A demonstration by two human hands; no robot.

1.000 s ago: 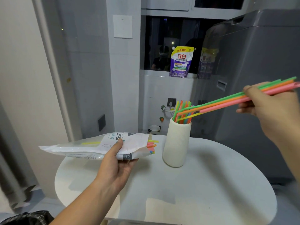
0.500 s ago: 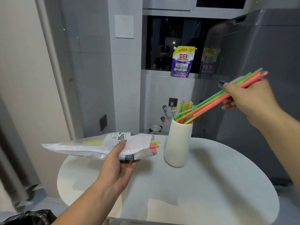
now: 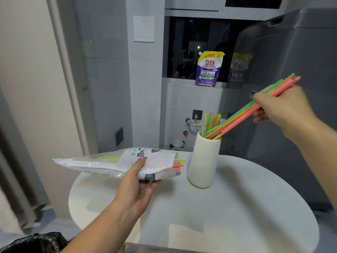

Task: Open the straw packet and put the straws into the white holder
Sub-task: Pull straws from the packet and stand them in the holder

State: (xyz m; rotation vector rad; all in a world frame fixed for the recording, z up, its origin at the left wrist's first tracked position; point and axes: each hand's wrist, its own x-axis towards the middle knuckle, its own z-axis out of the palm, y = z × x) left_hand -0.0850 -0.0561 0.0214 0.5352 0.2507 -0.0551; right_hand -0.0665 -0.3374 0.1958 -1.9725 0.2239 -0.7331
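Note:
My left hand (image 3: 135, 189) grips the white straw packet (image 3: 113, 164), held level over the round table, its open end pointing right with several coloured straw tips sticking out. The ribbed white holder (image 3: 204, 161) stands upright on the table just right of the packet, with several straws inside it. My right hand (image 3: 280, 108) pinches a small bundle of green, orange, pink and yellow straws (image 3: 242, 115). The bundle slants down to the left, and its lower ends sit at the holder's mouth.
The white round table (image 3: 228, 216) carries only the holder. A tall grey appliance (image 3: 291, 70) stands close behind on the right. A purple refill pouch (image 3: 207, 69) rests on the window ledge. A black bag (image 3: 32, 242) lies at bottom left.
My right hand has moved left and tilted the bundle steeper, so its lower ends have dropped into the holder's mouth. The left hand and packet have stayed put.

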